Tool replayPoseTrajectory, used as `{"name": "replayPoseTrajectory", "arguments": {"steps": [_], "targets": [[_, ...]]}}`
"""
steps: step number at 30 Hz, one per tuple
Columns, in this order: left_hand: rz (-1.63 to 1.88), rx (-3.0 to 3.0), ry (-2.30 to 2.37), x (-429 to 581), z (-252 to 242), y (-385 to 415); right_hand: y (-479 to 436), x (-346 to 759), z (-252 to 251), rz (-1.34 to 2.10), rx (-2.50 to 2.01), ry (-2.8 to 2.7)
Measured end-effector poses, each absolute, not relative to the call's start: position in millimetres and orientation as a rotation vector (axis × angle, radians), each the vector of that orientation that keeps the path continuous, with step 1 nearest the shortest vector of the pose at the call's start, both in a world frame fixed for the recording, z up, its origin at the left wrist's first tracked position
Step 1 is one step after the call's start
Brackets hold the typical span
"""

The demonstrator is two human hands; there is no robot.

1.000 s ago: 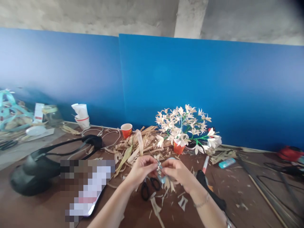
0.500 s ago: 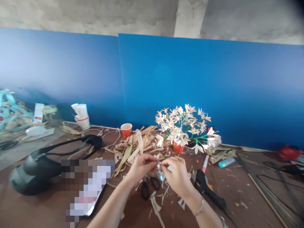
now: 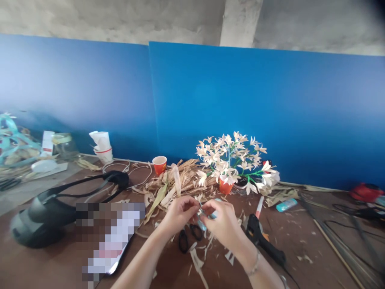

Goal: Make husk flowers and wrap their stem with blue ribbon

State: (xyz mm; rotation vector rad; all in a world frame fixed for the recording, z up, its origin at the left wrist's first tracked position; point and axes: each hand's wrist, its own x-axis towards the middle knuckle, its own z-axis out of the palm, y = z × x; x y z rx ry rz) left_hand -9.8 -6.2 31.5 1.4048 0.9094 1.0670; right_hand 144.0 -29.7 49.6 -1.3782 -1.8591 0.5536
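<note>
My left hand [image 3: 179, 213] and my right hand [image 3: 221, 220] meet over the table, thumbs and fingertips pinched together. Between them is a small pale flower [image 3: 198, 198] with a thin stem, its lower part largely covered by the fingers. Below the hands lie black-handled scissors [image 3: 183, 241], their blades hidden. Beside my right forearm rests a black glue gun [image 3: 264, 245]. Behind the hands, a bunch of cream flowers [image 3: 227, 156] on green stems stands in a red paper cup [image 3: 225, 186].
Dried husks [image 3: 183, 180] are heaped behind my left hand, near another red cup [image 3: 159, 165]. To the left lie a blurred-out phone [image 3: 120, 237] and a black strapped device [image 3: 39, 220]. A blue tube [image 3: 286, 205] lies right. Blue panels [image 3: 240, 88] close off the back.
My right fingertips have shifted slightly down and left around the small flower's stem. Both hands stay close together, and the view has moved very little.
</note>
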Motion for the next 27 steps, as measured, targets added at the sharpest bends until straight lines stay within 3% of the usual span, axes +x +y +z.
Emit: {"name": "replayPoseTrajectory", "arguments": {"steps": [3, 6, 9, 14, 17, 20, 24, 27], "targets": [[1.069, 1.386, 0.935, -8.9, 25.6, -2.9, -35.5, 138.2, 48.3, 0.145, -1.383, -1.944], [1.025, 1.368, 0.942, -11.6, 23.6, -0.3, -35.8, 137.9, 48.3, 0.176, -1.362, -1.935], [1.001, 1.397, 0.93, -15.6, 27.2, -0.7, -31.4, 141.8, 50.7, 0.561, -1.353, -1.836], [0.986, 1.434, 0.83, -18.2, 38.0, -7.1, -21.8, 153.9, 49.4, 1.66, -1.217, -1.432], [0.978, 1.441, 0.781, -17.5, 41.0, -9.7, -18.3, 157.9, 46.3, 1.905, -1.116, -1.332], [0.999, 1.433, 0.821, -15.1, 38.9, -9.1, -19.8, 155.0, 47.4, 1.575, -1.237, -1.556], [1.05, 1.39, 0.889, -10.2, 30.1, -5.4, -28.4, 145.5, 50.4, 0.507, -1.356, -1.874], [1.04, 1.361, 0.916, -10.1, 23.3, -1.2, -33.6, 141.4, 48.8, 0.096, -1.324, -1.981]]}}
